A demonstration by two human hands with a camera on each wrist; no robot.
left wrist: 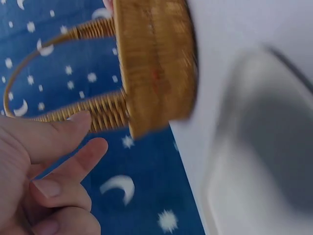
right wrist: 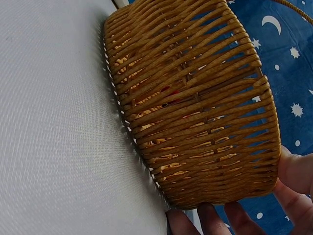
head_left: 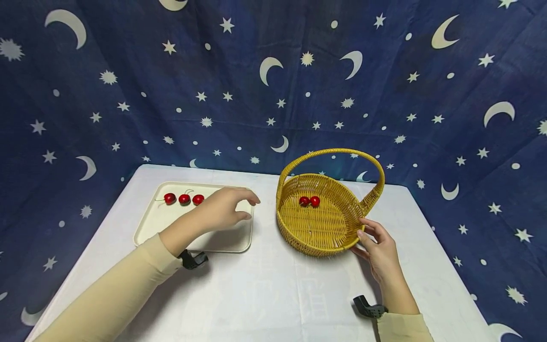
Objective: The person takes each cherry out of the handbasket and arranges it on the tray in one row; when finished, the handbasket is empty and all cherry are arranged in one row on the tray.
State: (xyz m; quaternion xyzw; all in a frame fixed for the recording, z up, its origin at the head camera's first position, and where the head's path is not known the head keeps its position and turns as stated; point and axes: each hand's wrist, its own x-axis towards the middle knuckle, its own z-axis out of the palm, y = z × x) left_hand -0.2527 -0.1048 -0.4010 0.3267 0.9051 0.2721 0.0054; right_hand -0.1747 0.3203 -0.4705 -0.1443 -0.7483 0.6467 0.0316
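Observation:
My left hand (head_left: 222, 206) hovers above the right part of a cream tray (head_left: 149, 228), with thumb and index finger apart and nothing between them. Three red cherries (head_left: 169, 198) with stems lie in a row along the far side of that tray; the rightmost sits close beside my hand in the head view. A yellow-brown wicker basket (head_left: 295, 240) with a tall arched handle stands to the right. Two cherries (head_left: 315, 201) rest on its floor. At the basket's near right rim my right hand (head_left: 382, 249) grips the wall, thumb on the rim and fingers underneath (right wrist: 212, 220).
A white cloth covers the table (head_left: 256, 304). Behind it and at both sides hangs a dark blue curtain (head_left: 239, 61) with moons and stars. The basket's handle (head_left: 333, 151) arches up in front of this curtain.

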